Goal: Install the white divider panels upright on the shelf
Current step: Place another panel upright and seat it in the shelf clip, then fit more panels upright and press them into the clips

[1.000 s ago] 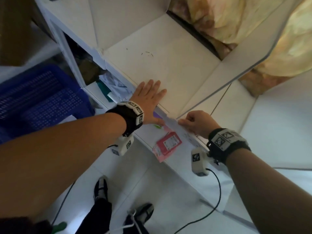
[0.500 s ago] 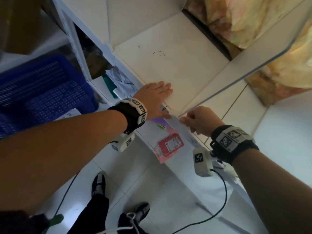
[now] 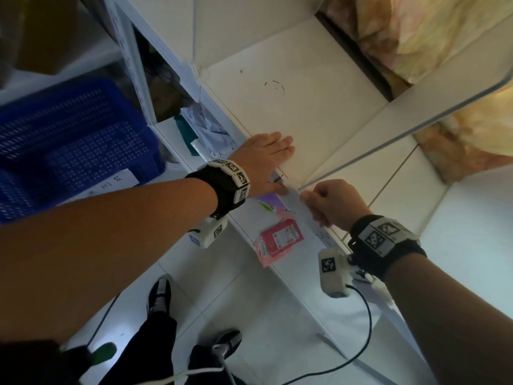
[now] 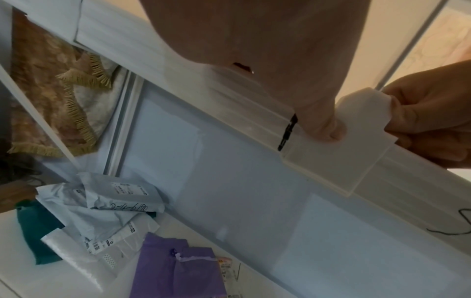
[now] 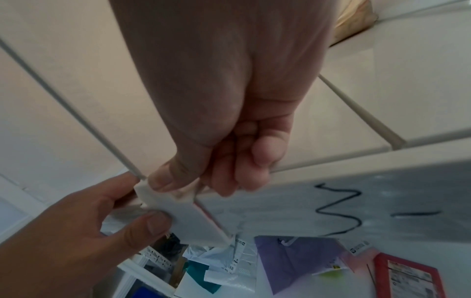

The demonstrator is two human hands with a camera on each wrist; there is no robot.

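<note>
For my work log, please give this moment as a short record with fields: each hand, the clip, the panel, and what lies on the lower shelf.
left hand: flat on the shelf top, thumb on the clip
right hand: pinches the white clip at the front edge
panel: white, upright on the shelf top, its near lower corner at the clip
lower shelf: purple bag, red packet, grey mail bags
beside shelf: blue basket
</note>
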